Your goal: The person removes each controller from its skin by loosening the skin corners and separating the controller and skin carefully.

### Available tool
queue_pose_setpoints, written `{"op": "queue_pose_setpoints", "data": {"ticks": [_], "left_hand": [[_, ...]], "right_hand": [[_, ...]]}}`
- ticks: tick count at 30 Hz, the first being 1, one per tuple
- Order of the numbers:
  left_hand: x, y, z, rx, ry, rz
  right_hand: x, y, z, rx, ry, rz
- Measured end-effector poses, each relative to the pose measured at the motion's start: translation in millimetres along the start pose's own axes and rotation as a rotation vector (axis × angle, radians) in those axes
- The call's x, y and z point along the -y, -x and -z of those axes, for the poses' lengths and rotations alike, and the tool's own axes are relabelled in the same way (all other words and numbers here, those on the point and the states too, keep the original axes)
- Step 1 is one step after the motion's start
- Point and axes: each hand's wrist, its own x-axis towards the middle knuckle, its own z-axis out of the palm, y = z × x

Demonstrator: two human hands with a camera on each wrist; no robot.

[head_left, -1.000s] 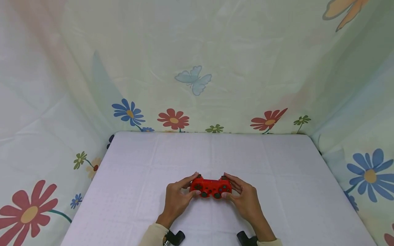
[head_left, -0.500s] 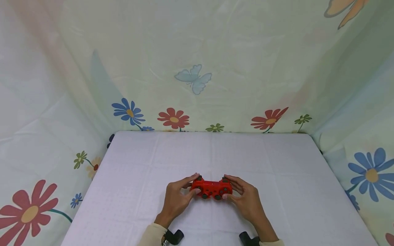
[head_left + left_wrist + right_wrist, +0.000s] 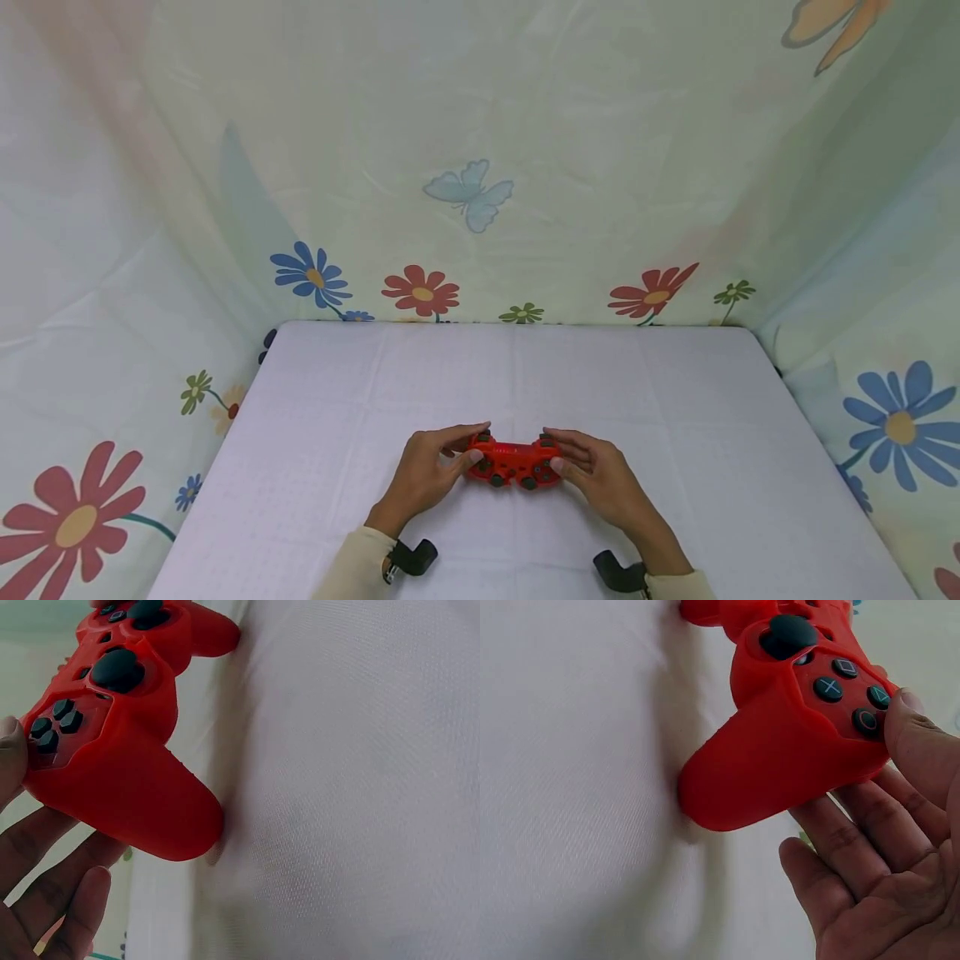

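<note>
A red game controller (image 3: 514, 454) with black sticks and buttons is held between both hands, low over the white-covered table. On its left end, my left hand (image 3: 426, 471) grips it, thumb on the front face and index finger along the top edge. My right hand (image 3: 603, 479) grips the opposite end in the same way. In the left wrist view, the handle tip of the controller (image 3: 142, 787) comes down at the cloth. The right wrist view has my right thumb beside the round and triangle buttons of the controller (image 3: 765, 765), with fingers behind it.
The table (image 3: 337, 375) wears a pale creased cloth. A curtain (image 3: 570, 167) printed with flowers and butterflies rises behind its far edge and along both sides. Black wrist-worn devices (image 3: 415, 557) sit at both cuffs.
Both thumbs have shifted up the controller's face, and the wrists have spread farther apart. The controller stays nearly in place, in both hands throughout.
</note>
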Motion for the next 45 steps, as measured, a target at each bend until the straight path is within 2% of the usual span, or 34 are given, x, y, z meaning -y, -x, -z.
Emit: {"op": "queue_pose_setpoints", "data": {"ticks": [4,13,19,26,37,41,45], "left_hand": [[-2.1,0.6,1.6,-0.018,0.026,-0.013],[-6.1,1.7,5.3,-0.049,0.065,0.009],[-4.6,5.4,3.4,-0.047,0.066,0.019],[-5.3,9.4,1.0,-0.025,0.031,0.025],[-11.7,4.7,-2.5,0.048,-0.045,-0.052],[-11.9,4.4,-2.8,0.073,-0.051,-0.071],[-11.8,5.4,-3.5,0.102,-0.077,-0.075]], "right_hand": [[0.8,-0.5,1.6,0.011,-0.032,-0.016],[4.0,-0.7,1.8,-0.012,0.001,0.050],[4.6,0.3,1.1,-0.006,-0.005,0.023],[-0.6,2.5,0.1,0.010,0.012,-0.001],[0.9,1.8,0.7,0.044,0.023,-0.012],[4.5,-0.1,5.6,0.095,0.046,0.028],[6.8,-6.6,12.9,0.188,0.060,0.078]]}}
